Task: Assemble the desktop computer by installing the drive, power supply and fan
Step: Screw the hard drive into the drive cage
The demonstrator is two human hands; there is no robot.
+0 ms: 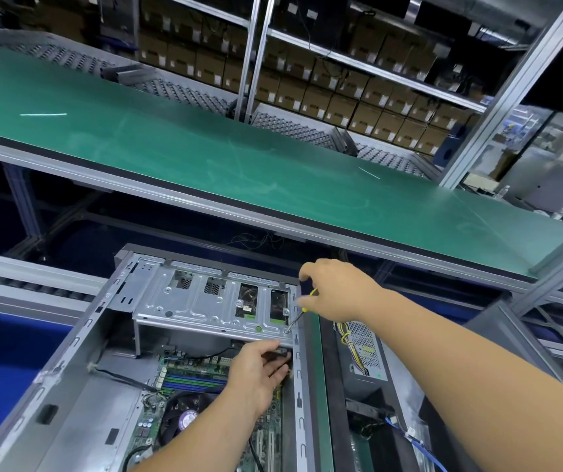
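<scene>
Computer case is lying open on its side in front of me, and I'd say we're somewhere in the drive stage. Motherboard is already in there with its cooler on it. Up top, the metal drive cage sits in the case, with what looks like a drive showing through its right-hand cutouts.

Power supply is outside the case, sitting just beside it on the right with its cables loose, so that step looks not done yet. Can't spot a separate case fan anywhere, so no call on that one.

My right hand is gripping a small yellow-handled screwdriver, tip down at the cage's right front corner. My left hand is under the cage edge, fingers curled around something dark, can't tell what it is.
</scene>
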